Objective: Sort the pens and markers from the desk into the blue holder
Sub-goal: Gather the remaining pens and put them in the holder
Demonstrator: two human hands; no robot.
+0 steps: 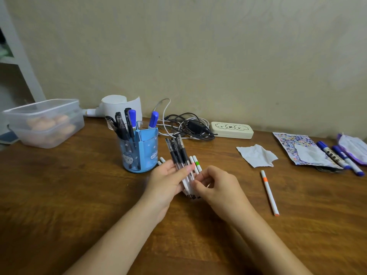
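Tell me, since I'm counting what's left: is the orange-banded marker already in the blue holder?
No, the orange-banded marker lies flat on the desk, well right of the blue holder.

Tabletop: brown wood, visible grain, soft sheen. Blue holder: translucent glossy plastic. Upper left, storage box: cloudy clear plastic. Centre right, crumpled paper: matt white.

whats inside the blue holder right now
The blue holder has several black pens in its left section and two blue-capped markers further back. Its walls hide their lower ends and the bottom.
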